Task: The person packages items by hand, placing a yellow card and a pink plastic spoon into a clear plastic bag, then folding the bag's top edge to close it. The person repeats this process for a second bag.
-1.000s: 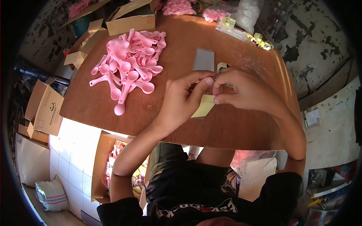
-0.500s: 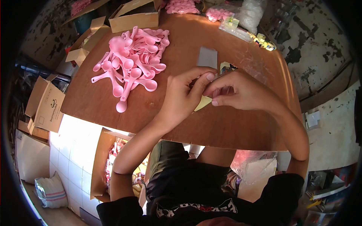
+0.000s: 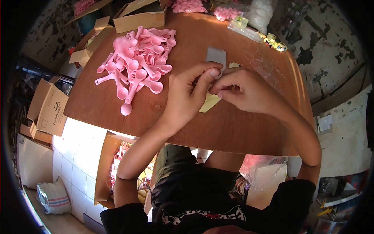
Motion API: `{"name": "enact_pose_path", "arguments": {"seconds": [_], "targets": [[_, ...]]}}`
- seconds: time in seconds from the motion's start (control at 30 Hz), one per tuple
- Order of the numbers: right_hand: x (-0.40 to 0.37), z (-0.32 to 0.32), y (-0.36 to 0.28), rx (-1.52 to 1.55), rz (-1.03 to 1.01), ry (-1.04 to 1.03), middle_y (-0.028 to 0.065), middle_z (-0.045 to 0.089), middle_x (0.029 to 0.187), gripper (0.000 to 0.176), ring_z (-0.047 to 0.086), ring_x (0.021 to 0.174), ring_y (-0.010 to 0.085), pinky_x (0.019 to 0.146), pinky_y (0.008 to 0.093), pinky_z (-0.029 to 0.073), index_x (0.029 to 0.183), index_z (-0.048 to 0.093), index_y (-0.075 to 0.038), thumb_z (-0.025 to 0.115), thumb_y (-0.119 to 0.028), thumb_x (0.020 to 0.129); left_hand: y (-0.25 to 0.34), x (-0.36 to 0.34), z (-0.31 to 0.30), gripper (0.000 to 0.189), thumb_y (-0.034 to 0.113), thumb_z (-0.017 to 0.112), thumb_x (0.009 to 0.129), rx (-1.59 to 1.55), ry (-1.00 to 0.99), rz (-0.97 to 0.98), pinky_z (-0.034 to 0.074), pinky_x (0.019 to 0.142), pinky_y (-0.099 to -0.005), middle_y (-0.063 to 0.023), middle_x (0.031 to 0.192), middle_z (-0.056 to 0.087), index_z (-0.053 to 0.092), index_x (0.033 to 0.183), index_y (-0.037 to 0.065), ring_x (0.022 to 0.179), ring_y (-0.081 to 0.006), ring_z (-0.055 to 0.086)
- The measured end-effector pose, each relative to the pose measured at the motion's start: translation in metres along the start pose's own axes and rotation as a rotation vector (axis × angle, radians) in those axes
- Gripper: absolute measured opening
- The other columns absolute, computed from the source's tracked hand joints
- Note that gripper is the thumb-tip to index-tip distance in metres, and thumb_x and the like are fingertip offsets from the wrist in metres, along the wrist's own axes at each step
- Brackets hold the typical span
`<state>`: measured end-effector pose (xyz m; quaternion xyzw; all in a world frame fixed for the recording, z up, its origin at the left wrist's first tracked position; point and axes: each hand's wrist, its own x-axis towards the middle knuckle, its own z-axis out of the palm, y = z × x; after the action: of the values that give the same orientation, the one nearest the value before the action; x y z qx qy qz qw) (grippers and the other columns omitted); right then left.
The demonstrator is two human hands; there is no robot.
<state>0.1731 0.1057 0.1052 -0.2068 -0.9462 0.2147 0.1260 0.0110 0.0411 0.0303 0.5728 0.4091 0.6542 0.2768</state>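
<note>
Both hands meet above the brown table, fingertips close together. My left hand is closed, thumb and forefinger pinched at its tip. My right hand is closed too, with thumb and fingers bent together just beside the left fingertips. Whatever lies between them is thin or small and mostly hidden, so I cannot make it out. Below the fingers a pale yellow piece of paper shows in part. A greyish flat stack, perhaps clear plastic sleeves, lies just beyond the hands. Partly covered by my right hand is a small yellowish piece.
A heap of pink measuring spoons covers the table's left part. Cardboard boxes stand at the back left. Along the back right edge are a clear bag and small yellow packets. An open carton sits below the front edge.
Both hands have shifted slightly, the left fingertips rising a little and the right fingers drawing closer together. More of the yellow paper shows below them. The spoon heap is unchanged.
</note>
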Motion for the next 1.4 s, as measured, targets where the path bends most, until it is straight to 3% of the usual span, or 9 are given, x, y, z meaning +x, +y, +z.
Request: {"name": "enact_pose_path", "arguments": {"seconds": [0.2, 0.27, 0.53, 0.6, 0.8, 1.0, 1.23, 1.3, 1.4], "targets": [[-0.003, 0.003, 0.009, -0.082, -0.11, -0.059, 0.0143, 0.068, 0.09, 0.017, 0.066, 0.086, 0.0296, 0.078, 0.0412, 0.051, 0.094, 0.072, -0.005, 0.069, -0.007, 0.077, -0.014, 0.005, 0.006, 0.015, 0.01, 0.062, 0.093, 0.041, 0.085, 0.199, 0.051, 0.062, -0.0261, -0.0127, 0.083, 0.07, 0.069, 0.099, -0.002, 0.071, -0.0107, 0.064], [-0.004, 0.003, 0.005, -0.081, -0.088, -0.019, 0.0106, 0.068, 0.091, 0.02, 0.064, 0.075, 0.0207, 0.067, 0.0304, 0.05, 0.098, 0.07, -0.002, 0.068, -0.002, 0.079, -0.009, 0.003, 0.006, 0.016, 0.01, 0.062, 0.094, 0.03, 0.081, 0.153, 0.051, 0.061, -0.0259, -0.0121, 0.083, 0.07, 0.069, 0.1, -0.002, 0.07, -0.0103, 0.064], [0.001, 0.0, 0.008, 0.114, 0.07, -0.13, 0.0128, 0.068, 0.082, 0.016, 0.066, 0.076, 0.0243, 0.07, 0.0343, 0.051, 0.094, 0.071, -0.003, 0.067, -0.003, 0.079, 0.002, 0.006, -0.003, 0.02, 0.014, 0.061, 0.095, -0.079, 0.041, 0.064, 0.05, 0.06, -0.0232, -0.0093, 0.083, 0.07, 0.069, 0.104, -0.002, 0.07, -0.0073, 0.062], [0.001, 0.004, 0.013, 0.105, 0.018, -0.115, 0.0147, 0.068, 0.081, 0.017, 0.067, 0.078, 0.028, 0.073, 0.0368, 0.052, 0.095, 0.072, -0.005, 0.065, -0.004, 0.079, 0.006, 0.005, -0.006, 0.023, 0.015, 0.056, 0.099, -0.047, -0.068, -0.07, 0.053, 0.072, -0.0229, -0.0096, 0.101, 0.068, 0.066, 0.109, -0.003, 0.087, -0.0111, 0.065], [0.001, -0.005, 0.003, -0.07, -0.057, -0.071, 0.0156, 0.068, 0.084, 0.019, 0.066, 0.076, 0.0273, 0.072, 0.0363, 0.052, 0.097, 0.072, -0.004, 0.063, -0.005, 0.08, 0.005, -0.001, -0.01, 0.036, 0.01, 0.063, 0.093, -0.166, -0.114, -0.006, 0.052, 0.083, -0.0261, -0.0084, 0.102, 0.067, 0.054, 0.126, -0.004, 0.099, -0.0138, 0.062], [-0.004, -0.012, 0.004, 0.115, 0.015, -0.083, 0.0103, 0.069, 0.09, 0.018, 0.064, 0.076, 0.0192, 0.066, 0.0291, 0.048, 0.099, 0.071, -0.003, 0.065, -0.001, 0.082, -0.014, -0.009, -0.022, 0.038, 0.005, 0.068, 0.089, -0.204, -0.191, -0.112, 0.052, 0.08, -0.0235, -0.0079, 0.098, 0.069, 0.055, 0.124, -0.004, 0.091, -0.0099, 0.063], [-0.019, 0.005, -0.006, 0.02, -0.131, 0.36, 0.0115, 0.07, 0.099, 0.019, 0.066, 0.088, 0.0212, 0.076, 0.0304, 0.052, 0.098, 0.072, -0.004, 0.068, 0.001, 0.08, -0.001, -0.015, -0.022, 0.032, 0.006, 0.068, 0.09, -0.323, -0.113, -0.105, 0.053, 0.078, -0.0236, -0.0089, 0.098, 0.071, 0.059, 0.118, -0.003, 0.088, -0.0086, 0.064], [-0.021, -0.002, -0.003, -0.03, -0.16, 0.4, 0.0113, 0.071, 0.096, 0.019, 0.066, 0.084, 0.023, 0.075, 0.0306, 0.051, 0.096, 0.072, -0.005, 0.068, 0.0, 0.078, 0.002, -0.02, -0.021, 0.029, 0.006, 0.069, 0.088, -0.02, -0.113, -0.148, 0.051, 0.079, -0.0224, -0.0071, 0.097, 0.071, 0.062, 0.114, -0.004, 0.089, -0.0094, 0.064], [-0.023, -0.015, 0.005, 0.294, 0.006, 0.489, 0.0075, 0.068, 0.102, 0.025, 0.063, 0.091, 0.0138, 0.079, 0.0288, 0.05, 0.105, 0.067, -0.001, 0.072, -0.006, 0.081, -0.005, -0.022, -0.018, 0.023, 0.008, 0.068, 0.09, -0.006, -0.098, -0.138, 0.051, 0.076, -0.0228, -0.0068, 0.095, 0.071, 0.064, 0.11, -0.003, 0.087, -0.0085, 0.064]]}}
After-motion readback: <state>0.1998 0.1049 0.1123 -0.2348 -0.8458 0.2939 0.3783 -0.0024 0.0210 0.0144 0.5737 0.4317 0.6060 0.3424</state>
